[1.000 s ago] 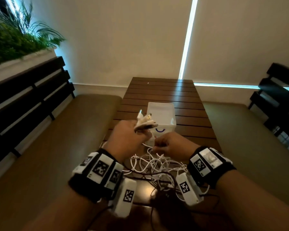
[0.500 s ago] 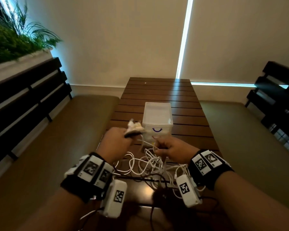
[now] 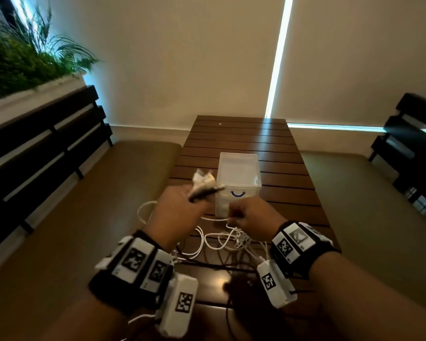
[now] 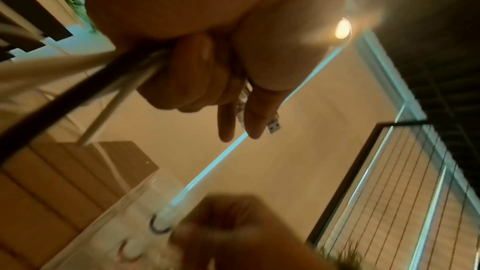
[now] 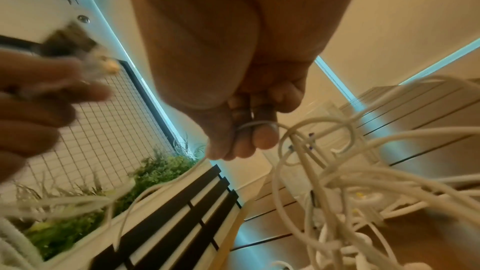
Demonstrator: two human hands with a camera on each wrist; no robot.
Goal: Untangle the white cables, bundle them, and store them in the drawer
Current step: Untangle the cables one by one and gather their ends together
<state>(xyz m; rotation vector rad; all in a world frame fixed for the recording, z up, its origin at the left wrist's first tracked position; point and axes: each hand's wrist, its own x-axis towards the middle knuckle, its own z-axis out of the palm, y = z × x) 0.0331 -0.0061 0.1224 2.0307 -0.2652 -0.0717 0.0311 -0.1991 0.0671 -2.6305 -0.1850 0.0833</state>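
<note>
Early stage: left hand [image 3: 176, 210] grips gathered plugs [image 3: 204, 184], right hand [image 3: 250, 214] pinches one cable [image 3: 214, 219], tangle [image 3: 231, 239] unbundled, drawer [image 3: 237, 183] not loaded.

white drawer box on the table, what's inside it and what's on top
Nothing rests on the white drawer box's lid. Its walls are cloudy, so the contents cannot be made out. The right hand and the left hand, gripping cable plugs, cover its lower front.
</note>
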